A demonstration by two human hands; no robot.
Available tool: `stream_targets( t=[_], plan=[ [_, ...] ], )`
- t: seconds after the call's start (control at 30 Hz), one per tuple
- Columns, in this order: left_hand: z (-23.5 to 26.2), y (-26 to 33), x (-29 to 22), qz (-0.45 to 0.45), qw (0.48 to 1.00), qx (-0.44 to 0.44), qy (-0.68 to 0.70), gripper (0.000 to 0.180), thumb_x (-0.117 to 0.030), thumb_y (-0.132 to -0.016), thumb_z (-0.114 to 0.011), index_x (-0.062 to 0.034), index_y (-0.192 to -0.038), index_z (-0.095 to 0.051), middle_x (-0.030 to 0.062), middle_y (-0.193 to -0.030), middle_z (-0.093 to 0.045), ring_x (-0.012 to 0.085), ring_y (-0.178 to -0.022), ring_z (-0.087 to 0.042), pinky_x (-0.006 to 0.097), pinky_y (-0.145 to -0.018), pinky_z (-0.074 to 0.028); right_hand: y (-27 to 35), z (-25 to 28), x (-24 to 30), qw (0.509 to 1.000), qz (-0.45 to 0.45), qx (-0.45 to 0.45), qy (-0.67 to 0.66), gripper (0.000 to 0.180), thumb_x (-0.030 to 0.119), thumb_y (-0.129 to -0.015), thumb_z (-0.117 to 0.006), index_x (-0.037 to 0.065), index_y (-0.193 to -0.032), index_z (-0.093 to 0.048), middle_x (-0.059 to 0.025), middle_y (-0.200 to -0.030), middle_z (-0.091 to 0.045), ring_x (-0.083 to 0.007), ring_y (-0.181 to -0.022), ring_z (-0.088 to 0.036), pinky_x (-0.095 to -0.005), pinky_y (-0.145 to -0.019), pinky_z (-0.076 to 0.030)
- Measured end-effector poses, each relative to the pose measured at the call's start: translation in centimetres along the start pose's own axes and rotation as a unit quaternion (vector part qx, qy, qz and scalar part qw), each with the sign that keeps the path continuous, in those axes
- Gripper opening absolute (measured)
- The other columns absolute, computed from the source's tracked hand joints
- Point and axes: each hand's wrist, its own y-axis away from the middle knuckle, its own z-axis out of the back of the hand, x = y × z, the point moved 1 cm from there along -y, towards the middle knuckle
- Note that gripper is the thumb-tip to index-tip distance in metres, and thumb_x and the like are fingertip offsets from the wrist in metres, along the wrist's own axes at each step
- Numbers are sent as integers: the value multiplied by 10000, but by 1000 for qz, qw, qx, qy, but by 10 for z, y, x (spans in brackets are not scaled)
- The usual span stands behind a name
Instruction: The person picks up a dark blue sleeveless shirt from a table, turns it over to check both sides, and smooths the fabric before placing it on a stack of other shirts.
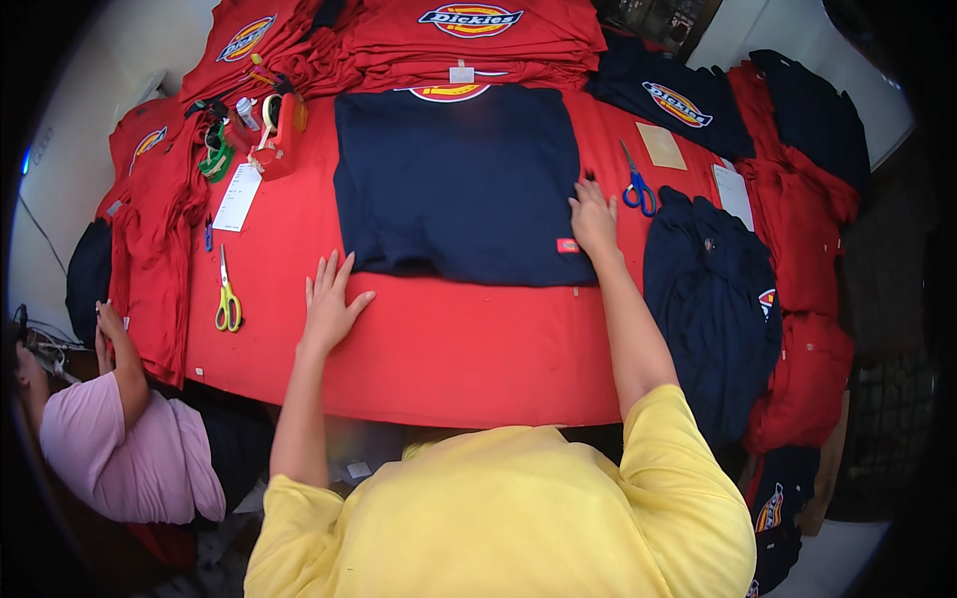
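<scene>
A folded navy garment with a small red label near its lower right corner lies flat before me. My left hand rests with fingers spread on the red table covering, its fingertips at the garment's lower left corner. My right hand lies along the garment's right edge, fingers stretched out and touching the cloth. Something small and dark shows at its fingertips; I cannot make out what. Blue-handled scissors lie just right of that hand. Yellow-handled scissors lie left of my left hand.
Red garments are stacked at the back, others at the left. A crumpled navy garment lies at the right. A red tape dispenser, a paper slip and a beige card lie about. A person in pink is at lower left.
</scene>
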Motion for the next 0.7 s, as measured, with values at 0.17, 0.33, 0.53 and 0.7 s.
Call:
stream_targets(
  t=[0.17, 0.33, 0.53, 0.7],
  plan=[
    [1, 17, -11, 23, 990, -136, 24, 538, -228, -816, -716, -90, -1307, -544, 127, -1479, -366, 312, -1371, -329, 449, -1117, -279, 39, 56, -25, 999, -44, 4, -10, 364, 245, -901, -576, 53, -1210, -600, -212, -1397, -448, -351, -1298, -421, -453, -1070, -338],
    [-9, -3, -22, -109, 974, -190, 56, 338, -79, -723, -730, -60, -1037, -606, 93, -1066, -580, 313, -1076, -516, 436, -938, -398, 108, 105, -12, 964, -47, 214, -153, 445, 156, -724, -759, 107, -1144, -623, -147, -1147, -557, -330, -1111, -519, -426, -971, -413],
    [2, -14, -27, -87, 967, -168, 169, 201, -32, -749, -700, -46, -894, -563, 50, -766, -535, 203, -747, -537, 339, -730, -432, 111, 77, -11, 868, -129, 98, -469, 209, -13, -843, -568, 54, -1041, -566, -35, -865, -604, -148, -774, -599, -255, -739, -464],
    [14, 7, 10, 13, 889, -155, 430, 208, -43, -791, -703, -31, -904, -529, 5, -655, -454, 62, -646, -467, 238, -560, -381, 110, 79, -4, 773, -221, 9, -595, 239, -48, -855, -454, 47, -1047, -560, -39, -874, -612, -104, -747, -601, -245, -670, -498]
  ],
)
